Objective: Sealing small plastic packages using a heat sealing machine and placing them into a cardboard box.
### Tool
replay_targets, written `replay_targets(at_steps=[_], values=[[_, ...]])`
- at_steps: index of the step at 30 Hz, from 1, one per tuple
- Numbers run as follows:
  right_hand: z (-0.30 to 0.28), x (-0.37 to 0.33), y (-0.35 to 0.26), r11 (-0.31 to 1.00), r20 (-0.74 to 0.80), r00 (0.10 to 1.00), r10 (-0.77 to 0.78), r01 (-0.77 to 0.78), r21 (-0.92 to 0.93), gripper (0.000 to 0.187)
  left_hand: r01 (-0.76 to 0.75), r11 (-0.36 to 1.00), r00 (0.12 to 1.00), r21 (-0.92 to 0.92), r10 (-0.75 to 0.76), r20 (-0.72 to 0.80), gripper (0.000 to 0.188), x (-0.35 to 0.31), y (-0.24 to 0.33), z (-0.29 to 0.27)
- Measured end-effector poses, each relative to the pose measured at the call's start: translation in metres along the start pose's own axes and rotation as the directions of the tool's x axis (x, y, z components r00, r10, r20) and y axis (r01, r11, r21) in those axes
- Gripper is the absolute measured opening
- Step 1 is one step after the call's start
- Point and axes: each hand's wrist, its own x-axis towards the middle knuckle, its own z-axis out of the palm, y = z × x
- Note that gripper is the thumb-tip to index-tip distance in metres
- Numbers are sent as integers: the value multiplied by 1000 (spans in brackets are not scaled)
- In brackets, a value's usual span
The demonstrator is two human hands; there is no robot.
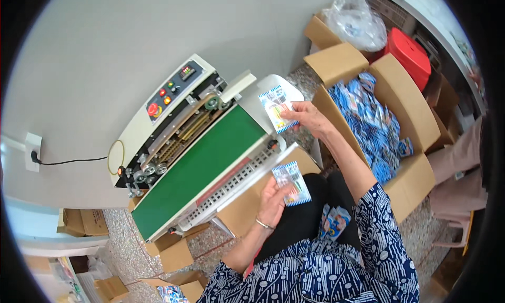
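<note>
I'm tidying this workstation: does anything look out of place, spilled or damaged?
A blue packet lies loose on the lap, outside the cardboard box and in neither the left hand nor the right hand. It looks stray, though perhaps set there deliberately. I see no spill or damage.

A white-patterned navy top (318,271), black trousers (286,229) and a slim bracelet (264,224) are worn.

Gap between packets (274,100) (295,184), room above belt (197,169), machine housing (152,125) beyond
</note>
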Motion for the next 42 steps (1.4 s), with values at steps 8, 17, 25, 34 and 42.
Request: replay_targets(at_steps=[8, 17, 25, 34, 42], values=[[26, 71, -6, 994, 23, 996, 90, -88, -65, 22, -88, 988, 996, 126, 89, -6, 28, 1, 22, -17], [59, 115, -7, 969, 110, 969, 219, -204, -136, 20, 40, 960, 996, 277, -18, -82, 26, -13, 23, -30], [76, 128, -1, 941, 140, 965, 221, -173, -292, 19, -15, 985, 998, 175, 5, 56, 23, -11, 25, -24], [125, 121, 19, 882, 174, 976, 128, -32, -470, 35, 44, 997, 996, -66, -49, -80, 27, 8, 30, -18], [50, 2, -10, 972, 349, 936, 48, 37, -233, 38, -199, 980, 973, -4, 197, -121, 29, 50, 74, -15]])
